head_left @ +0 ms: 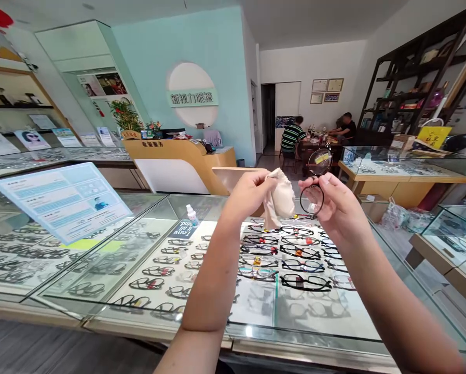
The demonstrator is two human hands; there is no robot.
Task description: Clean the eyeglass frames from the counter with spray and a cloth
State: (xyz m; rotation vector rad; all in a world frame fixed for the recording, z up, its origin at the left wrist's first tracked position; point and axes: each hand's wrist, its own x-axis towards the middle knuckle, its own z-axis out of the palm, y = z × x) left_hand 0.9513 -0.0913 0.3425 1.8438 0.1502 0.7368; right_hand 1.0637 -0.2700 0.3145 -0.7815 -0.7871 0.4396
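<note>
My left hand (251, 191) pinches a cream cleaning cloth (283, 196), which hangs bunched from the fingertips above the glass display counter (252, 332). To its right, my right hand (336, 202) grips a pair of round, dark-rimmed eyeglasses (319, 164) near the middle. The glasses are turned on end, one lens above the other, and the upper lens carries a yellow sticker. A small gap separates the cloth from the glasses. Below both hands lie rows of eyeglasses (300, 252), several with coloured stickers.
A small white bottle (192, 215) stands on the counter beside a dark printed card (181, 229). Farther left, a light-blue sign (62, 200) rises over the glass. Behind is a wooden reception desk (194, 161). Two people (294, 136) sit at a table at the back.
</note>
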